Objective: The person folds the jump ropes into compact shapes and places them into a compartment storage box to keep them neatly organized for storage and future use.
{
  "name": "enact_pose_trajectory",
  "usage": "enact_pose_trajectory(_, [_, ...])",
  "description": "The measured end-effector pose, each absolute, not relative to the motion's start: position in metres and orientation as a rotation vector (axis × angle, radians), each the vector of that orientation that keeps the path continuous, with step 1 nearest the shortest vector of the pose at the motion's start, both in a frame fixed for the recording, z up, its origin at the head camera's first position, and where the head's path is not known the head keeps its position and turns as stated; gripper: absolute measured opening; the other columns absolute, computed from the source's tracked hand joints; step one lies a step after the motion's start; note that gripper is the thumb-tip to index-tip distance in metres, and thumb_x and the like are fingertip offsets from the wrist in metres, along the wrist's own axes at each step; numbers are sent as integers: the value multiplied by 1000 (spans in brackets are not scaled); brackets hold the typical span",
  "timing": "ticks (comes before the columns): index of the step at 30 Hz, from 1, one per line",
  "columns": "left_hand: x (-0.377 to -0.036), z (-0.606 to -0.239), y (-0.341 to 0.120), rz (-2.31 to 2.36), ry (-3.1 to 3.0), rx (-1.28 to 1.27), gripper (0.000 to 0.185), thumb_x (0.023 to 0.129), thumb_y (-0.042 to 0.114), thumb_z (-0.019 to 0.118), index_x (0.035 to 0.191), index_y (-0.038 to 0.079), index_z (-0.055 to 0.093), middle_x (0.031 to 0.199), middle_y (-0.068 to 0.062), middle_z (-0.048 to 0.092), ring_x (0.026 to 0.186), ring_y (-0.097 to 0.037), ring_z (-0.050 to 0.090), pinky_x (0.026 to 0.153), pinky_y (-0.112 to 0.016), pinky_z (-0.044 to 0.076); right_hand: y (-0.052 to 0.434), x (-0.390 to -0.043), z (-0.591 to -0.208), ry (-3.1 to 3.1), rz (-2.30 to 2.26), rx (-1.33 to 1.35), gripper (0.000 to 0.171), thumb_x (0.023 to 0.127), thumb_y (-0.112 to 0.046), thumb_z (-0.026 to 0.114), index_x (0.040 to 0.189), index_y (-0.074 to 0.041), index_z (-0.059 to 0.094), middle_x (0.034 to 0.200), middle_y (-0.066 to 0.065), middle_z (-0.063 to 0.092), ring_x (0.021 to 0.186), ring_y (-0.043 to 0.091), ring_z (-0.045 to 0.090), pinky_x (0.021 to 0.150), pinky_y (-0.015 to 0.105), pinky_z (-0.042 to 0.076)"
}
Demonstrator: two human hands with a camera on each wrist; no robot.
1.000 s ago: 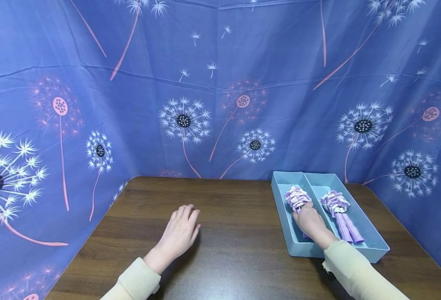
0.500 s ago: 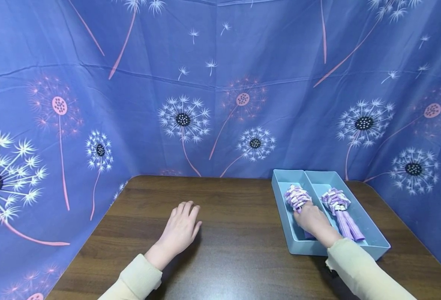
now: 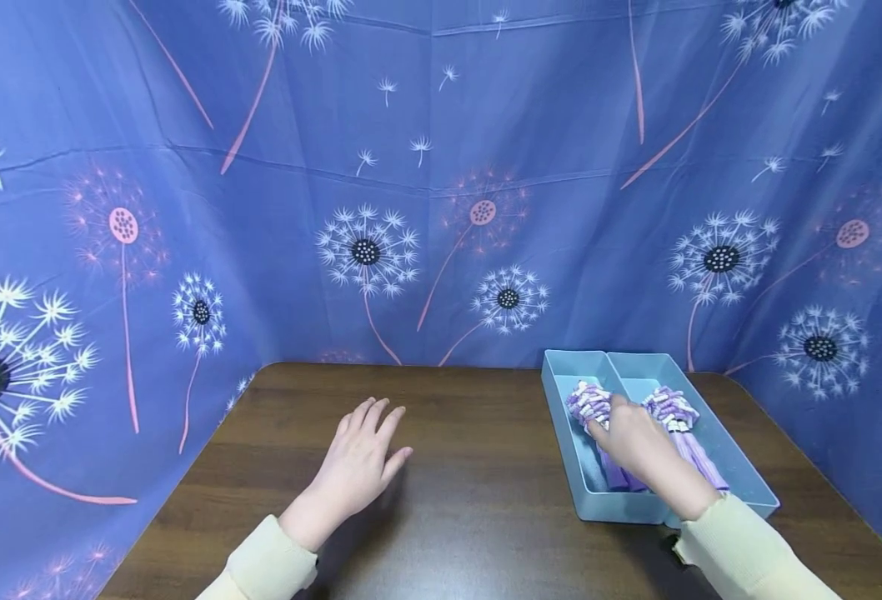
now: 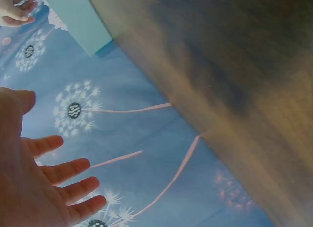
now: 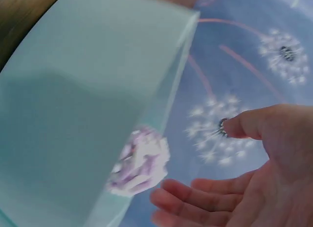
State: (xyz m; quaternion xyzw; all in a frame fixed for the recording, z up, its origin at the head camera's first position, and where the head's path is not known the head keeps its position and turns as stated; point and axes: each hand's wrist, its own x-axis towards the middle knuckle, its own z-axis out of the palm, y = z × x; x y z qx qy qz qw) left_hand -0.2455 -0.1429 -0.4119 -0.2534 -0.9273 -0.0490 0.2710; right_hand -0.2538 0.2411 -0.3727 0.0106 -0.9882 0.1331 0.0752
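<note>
A right hand (image 3: 639, 442), fingers loosely spread and gripping nothing, hovers over frilly purple paper bundles (image 3: 589, 404) in a smooth blue plastic tray (image 3: 561, 392); the left hand (image 3: 358, 462) lies flat on the wood-grain table (image 3: 478, 500).

Purple tassel bundles (image 3: 593, 406) in tray (image 3: 561, 392)

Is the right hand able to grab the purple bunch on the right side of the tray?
Probably yes: the right hand hovers open over the tray, beside that bunch, nothing between.

- We wear pale cream long sleeves, ribbed at the cuffs, on both arms.
- Our left hand (image 3: 362, 467) and right hand (image 3: 639, 446) are bare: no gloves, rings or watch showing.
</note>
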Motion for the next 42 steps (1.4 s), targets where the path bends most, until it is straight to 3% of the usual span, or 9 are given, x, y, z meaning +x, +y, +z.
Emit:
enact_pose_trajectory(6, [-238, -406, -143, -205, -2576, -644, 65, 90, 57, 49, 142, 19, 42, 141, -18, 43, 134, -40, 34, 104, -58, 29, 220, -238, -373, -2788, 419, 136, 68, 89, -40, 58, 126, 15, 44, 115, 38, 54, 104, 53, 53, 84, 60, 44])
enact_pose_trajectory(10, [-234, -406, -144, -232, -2621, -606, 72, 87, 66, 43, 146, 25, 35, 148, -18, 35, 139, -40, 24, 105, -63, 23, 206, -231, -379, -2700, 437, 247, 73, 90, -48, 56, 136, 7, 40, 132, 32, 46, 121, 50, 41, 99, 64, 29])
enact_pose_trajectory(15, [-234, -411, -145, -231, -2662, -560, 76, 85, 72, 38, 148, 33, 26, 155, -14, 20, 143, -37, 10, 107, -66, 14, 192, -227, -387, -2661, 434, 305, 77, 87, -58, 53, 145, -12, 33, 147, 21, 33, 135, 44, 26, 100, 73, 13])
enact_pose_trajectory(22, [-236, -419, -144, -208, -2679, -573, 76, 82, 75, 38, 148, 41, 19, 158, -10, 10, 144, -37, 3, 104, -71, 8, 180, -225, -396, -2661, 353, 384, 81, 82, -67, 53, 149, -36, 20, 157, 8, 18, 143, 39, 8, 101, 74, 0])
enact_pose_trajectory(28, [-236, -423, -143, -177, -2711, -567, 75, 82, 76, 35, 147, 45, 16, 158, -8, 6, 144, -38, 1, 103, -71, 8, 177, -224, -401, -2661, 325, 438, 80, 80, -69, 53, 148, -40, 21, 158, 4, 12, 143, 40, 3, 98, 75, -7])
enact_pose_trajectory(35, [-235, -424, -142, -163, -2707, -563, 74, 81, 76, 37, 147, 44, 20, 158, -9, 9, 144, -38, 1, 104, -71, 8, 178, -224, -403, -2660, 331, 430, 78, 81, -67, 52, 148, -40, 21, 157, 8, 17, 143, 41, 4, 99, 70, -14])
enact_pose_trajectory(42, [-236, -424, -141, -204, -2705, -580, 74, 82, 74, 40, 147, 44, 19, 158, -10, 10, 144, -37, 0, 104, -71, 5, 178, -222, -403, -2673, 349, 421, 76, 83, -66, 51, 148, -41, 21, 157, 9, 18, 144, 40, 3, 100, 69, -15])
